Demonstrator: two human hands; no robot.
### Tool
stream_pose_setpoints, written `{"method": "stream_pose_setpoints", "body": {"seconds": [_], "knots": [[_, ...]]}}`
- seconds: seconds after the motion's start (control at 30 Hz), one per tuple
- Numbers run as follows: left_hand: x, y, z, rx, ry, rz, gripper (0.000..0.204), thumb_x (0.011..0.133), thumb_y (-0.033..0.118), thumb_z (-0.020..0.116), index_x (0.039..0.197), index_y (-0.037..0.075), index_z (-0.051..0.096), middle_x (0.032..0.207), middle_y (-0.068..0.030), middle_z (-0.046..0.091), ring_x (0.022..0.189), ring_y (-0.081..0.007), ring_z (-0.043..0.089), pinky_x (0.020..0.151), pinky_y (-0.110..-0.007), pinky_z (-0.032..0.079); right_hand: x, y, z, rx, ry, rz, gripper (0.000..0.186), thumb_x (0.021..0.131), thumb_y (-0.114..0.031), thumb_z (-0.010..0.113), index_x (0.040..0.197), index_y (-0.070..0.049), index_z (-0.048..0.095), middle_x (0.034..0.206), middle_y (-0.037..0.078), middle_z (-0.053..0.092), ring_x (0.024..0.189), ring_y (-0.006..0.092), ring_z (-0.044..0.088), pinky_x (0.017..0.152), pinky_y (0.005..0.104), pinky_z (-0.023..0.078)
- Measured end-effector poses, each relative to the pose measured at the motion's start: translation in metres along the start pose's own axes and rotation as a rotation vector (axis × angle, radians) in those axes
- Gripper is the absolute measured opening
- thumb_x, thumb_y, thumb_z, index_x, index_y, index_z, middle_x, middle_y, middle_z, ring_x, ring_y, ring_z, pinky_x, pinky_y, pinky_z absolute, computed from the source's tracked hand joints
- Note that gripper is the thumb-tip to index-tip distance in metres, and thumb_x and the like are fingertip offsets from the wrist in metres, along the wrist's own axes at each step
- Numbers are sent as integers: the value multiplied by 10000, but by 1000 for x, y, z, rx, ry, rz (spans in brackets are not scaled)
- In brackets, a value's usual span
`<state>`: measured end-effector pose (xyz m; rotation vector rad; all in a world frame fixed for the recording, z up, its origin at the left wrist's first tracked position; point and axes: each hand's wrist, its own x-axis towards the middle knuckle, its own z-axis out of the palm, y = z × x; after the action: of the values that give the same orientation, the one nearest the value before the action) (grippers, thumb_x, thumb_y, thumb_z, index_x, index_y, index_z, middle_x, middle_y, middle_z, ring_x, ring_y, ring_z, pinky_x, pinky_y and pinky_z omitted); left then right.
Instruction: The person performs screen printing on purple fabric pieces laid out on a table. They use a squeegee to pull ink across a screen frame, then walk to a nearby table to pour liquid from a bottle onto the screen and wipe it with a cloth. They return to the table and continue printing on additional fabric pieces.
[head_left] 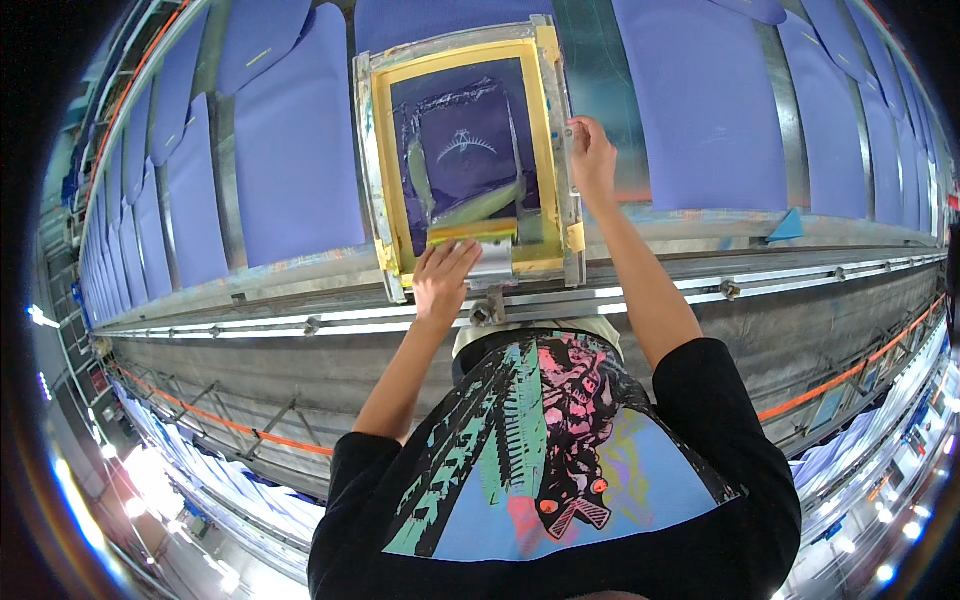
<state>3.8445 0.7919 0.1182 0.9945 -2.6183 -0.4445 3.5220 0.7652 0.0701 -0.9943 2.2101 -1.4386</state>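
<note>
A screen-printing frame [367, 180] with yellow tape round its inner edge lies over purple fabric pieces on the long table. Its dark mesh [465, 110] carries a small pale arched design in the middle and smears of ink around it. My left hand [445, 280] is closed on a squeegee [492, 262], a silver bar with a yellowish edge, at the near end of the mesh. At the frame's right side my right hand [593, 160] grips the outer rail with bent fingers.
Purple fabric pieces [295, 150] lie in rows to both sides of the frame. A metal rail [380, 322] with clamps runs along the table's near edge, close to my waist. On the right, a blue triangular piece [787, 226] rests by the edge.
</note>
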Motion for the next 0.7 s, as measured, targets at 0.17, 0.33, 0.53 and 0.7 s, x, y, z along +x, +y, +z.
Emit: {"method": "stream_pose_setpoints", "body": {"seconds": [0.17, 0.33, 0.53, 0.7], "knots": [[115, -51, -1, -21, -107, -165, 450, 863, 11, 597, 1213, 230, 777, 1088, -79, 783, 897, -302, 761, 850, -457, 598, -1, -3, 2, -70, -53, 96, 132, 1047, -160, 596, 1120, -79, 670, 771, 183, 649, 672, 335, 652, 655, 406, 510], [243, -107, -8, 31, -170, -304, 425, 831, 137, 655, 1212, 286, 769, 1058, -131, 774, 876, -320, 752, 813, -493, 599, 4, -6, 4, -55, -21, 42, 142, 1058, -173, 586, 1131, -79, 664, 753, 177, 631, 647, 324, 628, 638, 407, 496], [174, -77, 26, 192, 50, -94, 419, 839, -32, 616, 1098, 238, 803, 1067, -52, 787, 912, -257, 760, 793, -431, 616, 5, -7, 4, -80, -66, 160, 144, 1060, -179, 582, 1130, -84, 665, 737, 175, 617, 634, 319, 617, 628, 403, 480], [100, -51, 15, 52, 209, 101, 442, 834, -42, 626, 1124, 245, 795, 1062, -55, 782, 885, -254, 756, 779, -435, 604, 5, -7, 3, -83, -56, 148, 144, 1056, -172, 586, 1153, -95, 661, 733, 174, 612, 631, 319, 617, 629, 406, 484]]}}
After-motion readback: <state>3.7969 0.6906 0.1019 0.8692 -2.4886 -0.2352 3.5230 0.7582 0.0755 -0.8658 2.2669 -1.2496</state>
